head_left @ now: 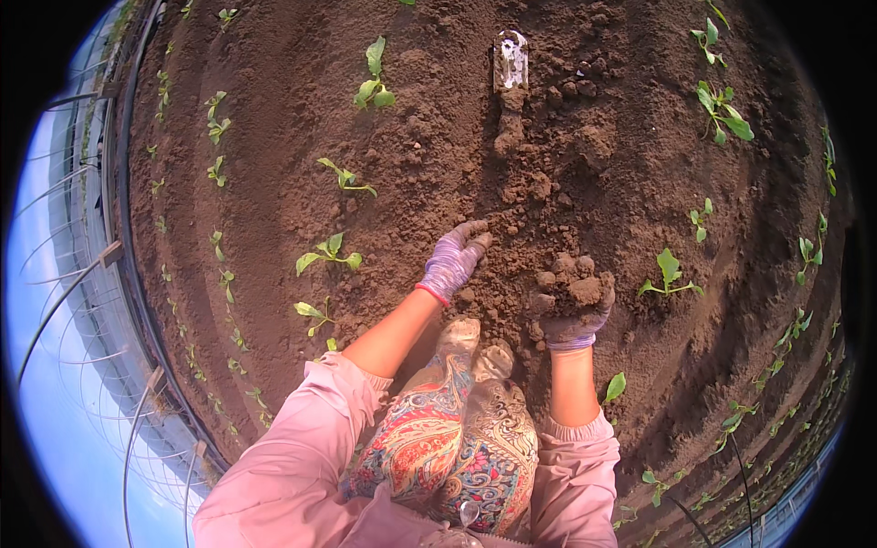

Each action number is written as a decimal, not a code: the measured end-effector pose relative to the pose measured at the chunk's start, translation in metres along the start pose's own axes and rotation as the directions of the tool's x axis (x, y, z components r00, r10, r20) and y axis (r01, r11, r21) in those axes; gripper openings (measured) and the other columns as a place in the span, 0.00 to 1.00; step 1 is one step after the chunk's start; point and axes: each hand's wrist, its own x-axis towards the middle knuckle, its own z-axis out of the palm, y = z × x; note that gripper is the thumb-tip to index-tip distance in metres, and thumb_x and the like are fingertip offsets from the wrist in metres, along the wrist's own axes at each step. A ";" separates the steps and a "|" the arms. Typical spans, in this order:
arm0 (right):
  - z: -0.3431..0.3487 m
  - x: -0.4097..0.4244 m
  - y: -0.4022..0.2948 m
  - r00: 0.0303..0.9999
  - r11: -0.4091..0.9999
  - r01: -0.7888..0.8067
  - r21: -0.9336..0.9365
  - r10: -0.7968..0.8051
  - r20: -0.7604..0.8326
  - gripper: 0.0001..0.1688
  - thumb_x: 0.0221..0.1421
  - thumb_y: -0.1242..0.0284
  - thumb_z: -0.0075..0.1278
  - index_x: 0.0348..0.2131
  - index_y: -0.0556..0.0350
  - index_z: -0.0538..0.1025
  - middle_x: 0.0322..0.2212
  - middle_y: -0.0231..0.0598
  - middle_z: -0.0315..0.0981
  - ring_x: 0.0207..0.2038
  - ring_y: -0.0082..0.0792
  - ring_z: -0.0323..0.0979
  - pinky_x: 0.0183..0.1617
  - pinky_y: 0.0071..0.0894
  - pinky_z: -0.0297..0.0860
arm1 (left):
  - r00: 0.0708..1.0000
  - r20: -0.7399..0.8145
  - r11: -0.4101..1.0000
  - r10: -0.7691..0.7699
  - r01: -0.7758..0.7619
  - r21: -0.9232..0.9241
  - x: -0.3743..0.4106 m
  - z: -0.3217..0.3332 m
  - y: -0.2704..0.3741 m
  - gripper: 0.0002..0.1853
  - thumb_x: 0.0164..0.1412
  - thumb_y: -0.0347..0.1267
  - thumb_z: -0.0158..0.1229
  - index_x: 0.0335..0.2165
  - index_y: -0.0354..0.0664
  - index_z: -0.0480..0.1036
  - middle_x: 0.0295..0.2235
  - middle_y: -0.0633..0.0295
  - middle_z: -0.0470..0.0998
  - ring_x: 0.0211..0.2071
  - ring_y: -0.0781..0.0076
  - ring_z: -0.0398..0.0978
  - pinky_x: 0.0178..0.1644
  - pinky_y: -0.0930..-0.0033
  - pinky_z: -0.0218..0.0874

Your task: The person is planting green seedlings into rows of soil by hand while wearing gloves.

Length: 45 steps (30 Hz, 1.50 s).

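Note:
My left hand (455,257), in a purple knit glove with a pink cuff, reaches down at the loose soil between my feet and the trowel; its fingers are bent, and whether soil lies under them is hidden. Palm up, my right hand (575,308) holds a heap of soil clods (574,281); its glove is coated with dirt. Further up, a white metal piece smeared with soil, seemingly a trowel blade (512,60), lies on the ground, with a soil-caked part running down from it towards my hands.
Leafy seedlings (329,255) stand in a row left of my hands, and others (669,272) on the right. My dirty shoes (493,361) are just below the dug soil. A black hose (126,157) and the greenhouse frame with hoops (62,294) run along the far left.

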 end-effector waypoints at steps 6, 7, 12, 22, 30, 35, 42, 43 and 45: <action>0.087 -0.044 -0.004 0.987 0.990 0.136 0.041 -0.132 -0.093 0.29 0.45 0.52 0.47 0.46 0.43 0.66 0.46 0.37 0.63 0.44 0.47 0.62 0.39 0.48 0.64 | 0.976 0.034 0.863 0.215 -0.206 0.461 -0.092 -0.018 0.034 0.29 0.45 0.25 0.57 0.49 0.43 0.59 0.46 0.54 0.61 0.46 0.65 0.61 0.46 0.70 0.59; 0.102 -0.052 0.000 0.984 0.991 0.131 -0.012 -0.132 -0.124 0.26 0.47 0.54 0.46 0.45 0.44 0.67 0.45 0.37 0.64 0.44 0.46 0.62 0.39 0.45 0.65 | 0.942 0.074 0.734 0.326 -0.302 0.608 -0.112 -0.020 0.043 0.34 0.43 0.23 0.58 0.51 0.44 0.57 0.51 0.53 0.56 0.51 0.63 0.58 0.49 0.69 0.58; 0.168 -0.074 0.023 0.973 0.994 0.054 -0.098 -0.074 -0.217 0.21 0.51 0.57 0.41 0.42 0.46 0.69 0.43 0.38 0.66 0.43 0.45 0.62 0.39 0.43 0.65 | 0.995 0.003 0.937 0.098 -0.093 0.337 -0.183 -0.027 0.092 0.32 0.45 0.24 0.55 0.51 0.41 0.56 0.54 0.52 0.52 0.55 0.62 0.52 0.52 0.68 0.55; 0.169 0.018 0.007 0.957 0.999 -0.014 -0.043 0.001 -0.290 0.29 0.49 0.55 0.44 0.47 0.51 0.64 0.47 0.43 0.61 0.45 0.50 0.62 0.44 0.52 0.63 | 0.924 -0.326 0.926 0.198 -0.068 0.370 -0.092 -0.095 0.149 0.17 0.47 0.30 0.58 0.38 0.36 0.69 0.34 0.54 0.73 0.36 0.69 0.70 0.41 0.72 0.61; 0.170 0.149 -0.013 0.949 0.971 -0.142 -0.191 0.079 -0.306 0.33 0.45 0.55 0.48 0.47 0.54 0.64 0.46 0.46 0.62 0.46 0.46 0.62 0.45 0.53 0.63 | 0.855 -0.469 0.968 -0.220 0.249 0.001 0.062 -0.118 0.250 0.30 0.46 0.36 0.62 0.46 0.33 0.61 0.31 0.57 0.73 0.27 0.75 0.70 0.30 0.75 0.62; 0.177 0.217 -0.006 0.930 0.947 -0.177 -0.267 0.072 -0.362 0.34 0.46 0.55 0.46 0.50 0.49 0.61 0.48 0.43 0.60 0.47 0.45 0.60 0.45 0.50 0.62 | 0.802 -0.427 0.896 -0.418 0.442 -0.047 0.107 -0.113 0.271 0.25 0.45 0.34 0.61 0.43 0.38 0.66 0.30 0.56 0.73 0.30 0.70 0.71 0.35 0.68 0.63; 0.162 0.279 0.004 0.844 0.869 -0.355 -0.344 0.140 -0.518 0.36 0.42 0.55 0.50 0.49 0.54 0.63 0.46 0.43 0.63 0.48 0.45 0.62 0.50 0.53 0.60 | 0.834 -0.401 0.925 -0.379 0.357 -0.130 0.107 -0.146 0.248 0.17 0.46 0.29 0.59 0.39 0.46 0.69 0.25 0.61 0.73 0.20 0.74 0.69 0.20 0.69 0.65; 0.157 0.287 0.009 0.830 0.858 -0.383 -0.343 0.156 -0.535 0.36 0.42 0.55 0.50 0.48 0.54 0.63 0.45 0.42 0.63 0.47 0.45 0.62 0.50 0.53 0.60 | 0.844 -0.386 0.928 -0.371 0.345 -0.139 0.103 -0.152 0.248 0.17 0.46 0.28 0.58 0.38 0.45 0.69 0.25 0.62 0.73 0.20 0.75 0.69 0.21 0.70 0.65; 0.146 0.305 0.020 0.802 0.831 -0.438 -0.342 0.190 -0.566 0.34 0.42 0.56 0.51 0.47 0.53 0.65 0.44 0.41 0.65 0.46 0.44 0.63 0.49 0.53 0.61 | 0.865 -0.357 0.936 -0.352 0.315 -0.158 0.093 -0.162 0.249 0.15 0.47 0.26 0.57 0.38 0.44 0.69 0.26 0.62 0.72 0.22 0.76 0.69 0.22 0.72 0.66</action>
